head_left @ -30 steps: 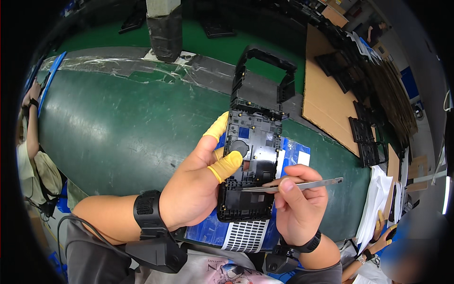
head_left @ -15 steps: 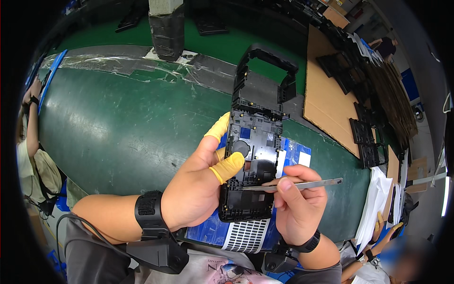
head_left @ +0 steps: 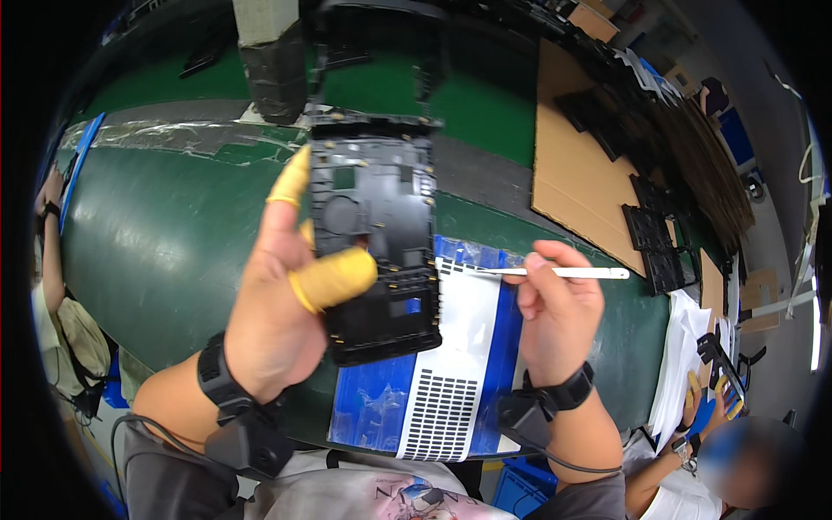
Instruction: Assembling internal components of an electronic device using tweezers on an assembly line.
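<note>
My left hand (head_left: 277,321), with yellow finger cots (head_left: 334,279) on its thumb and fingers, grips a black plastic housing (head_left: 381,251) by its left side. The housing is held up above the table, its ribbed inner face with small brass-coloured dots toward me. My right hand (head_left: 563,312) pinches slim metal tweezers (head_left: 589,273). Their tips point left, over the upper part of a white sheet (head_left: 468,334) with rows of small black rectangular pieces. Whether the tips hold a piece is too small to tell. Under the sheet lies a blue board (head_left: 368,420), partly covered by the housing.
A green work table (head_left: 173,234) spreads around. A taped post (head_left: 273,74) stands beyond it. At the right are a cardboard sheet (head_left: 572,156), several black housings (head_left: 654,243) and white sheets (head_left: 685,360). One person's arm shows at far left; another person works at lower right.
My left hand has moved the housing left and up, off the blue board, uncovering more of the white sheet. The tweezers have left the housing and risen to the sheet's upper part.
</note>
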Available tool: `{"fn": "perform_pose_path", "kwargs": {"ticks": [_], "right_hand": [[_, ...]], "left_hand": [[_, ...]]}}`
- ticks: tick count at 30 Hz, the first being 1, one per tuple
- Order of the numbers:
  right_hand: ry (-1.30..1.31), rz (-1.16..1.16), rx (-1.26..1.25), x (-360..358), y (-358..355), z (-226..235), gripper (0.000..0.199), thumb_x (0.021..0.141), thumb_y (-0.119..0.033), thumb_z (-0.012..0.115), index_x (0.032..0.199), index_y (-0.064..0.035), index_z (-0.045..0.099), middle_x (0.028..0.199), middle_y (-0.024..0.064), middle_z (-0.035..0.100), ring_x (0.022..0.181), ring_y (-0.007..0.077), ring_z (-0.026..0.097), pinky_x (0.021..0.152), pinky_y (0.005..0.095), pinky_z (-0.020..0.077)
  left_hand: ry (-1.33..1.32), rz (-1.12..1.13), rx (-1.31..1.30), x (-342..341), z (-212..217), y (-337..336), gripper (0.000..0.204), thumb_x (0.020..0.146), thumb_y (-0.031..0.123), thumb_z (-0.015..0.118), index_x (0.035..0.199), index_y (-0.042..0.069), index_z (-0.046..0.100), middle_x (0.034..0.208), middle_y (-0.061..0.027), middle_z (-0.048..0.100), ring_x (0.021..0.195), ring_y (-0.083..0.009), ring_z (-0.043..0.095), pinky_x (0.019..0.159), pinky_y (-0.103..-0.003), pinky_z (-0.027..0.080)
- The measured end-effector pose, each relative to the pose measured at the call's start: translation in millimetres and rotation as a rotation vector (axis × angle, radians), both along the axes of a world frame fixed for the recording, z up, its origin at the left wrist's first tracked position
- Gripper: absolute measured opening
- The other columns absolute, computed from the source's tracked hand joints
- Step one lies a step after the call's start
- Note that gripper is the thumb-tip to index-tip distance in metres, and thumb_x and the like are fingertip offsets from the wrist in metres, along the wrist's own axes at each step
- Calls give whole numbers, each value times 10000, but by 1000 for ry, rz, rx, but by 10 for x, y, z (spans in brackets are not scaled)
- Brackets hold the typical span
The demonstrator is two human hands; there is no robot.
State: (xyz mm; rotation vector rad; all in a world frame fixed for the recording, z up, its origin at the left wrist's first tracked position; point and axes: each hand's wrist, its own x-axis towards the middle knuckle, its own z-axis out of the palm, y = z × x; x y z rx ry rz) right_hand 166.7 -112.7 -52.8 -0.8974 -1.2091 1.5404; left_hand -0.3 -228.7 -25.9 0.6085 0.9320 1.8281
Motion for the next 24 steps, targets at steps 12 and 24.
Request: {"fn": "perform_pose_path", "kwargs": {"ticks": [12,24], "right_hand": [[-49,24,-29,-81,16,-111,190,750,-10,574,927,33,519,583,26,537,473,38,466,398,156,304],[38,90,-97,-15,-267,111,192,754,-29,567,930,25,513,629,53,531,466,60,433,403,170,300]], "left_hand": [[-125,64,-145,22,58,8,469,881,324,372,1291,135,249,1176,-43,423,980,-173,473,843,-337,412],[-343,-70,-130,142,-117,3,428,877,106,387,1274,87,228,1121,-88,463,978,-164,500,819,-307,441]]}}
